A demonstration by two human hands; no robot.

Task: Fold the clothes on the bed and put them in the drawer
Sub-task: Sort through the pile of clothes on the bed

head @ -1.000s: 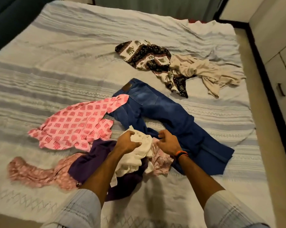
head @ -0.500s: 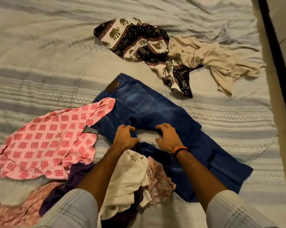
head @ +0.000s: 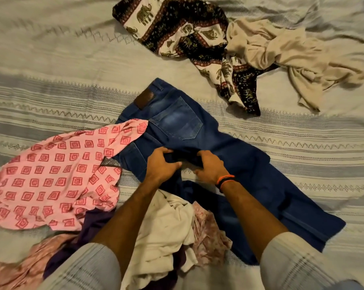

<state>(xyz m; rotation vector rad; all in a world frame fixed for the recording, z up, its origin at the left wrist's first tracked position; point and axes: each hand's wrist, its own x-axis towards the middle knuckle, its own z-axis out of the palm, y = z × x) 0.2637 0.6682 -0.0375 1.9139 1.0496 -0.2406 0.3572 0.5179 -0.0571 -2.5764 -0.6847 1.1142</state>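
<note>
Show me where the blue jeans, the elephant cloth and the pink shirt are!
blue jeans (head: 177, 120): head view, on the back pocket.
elephant cloth (head: 144, 16): head view, on an elephant print.
pink shirt (head: 51, 174): head view, on its patterned middle.

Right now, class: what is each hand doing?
Left hand: gripping the blue jeans at the crotch.
Right hand: gripping the same jeans.
</note>
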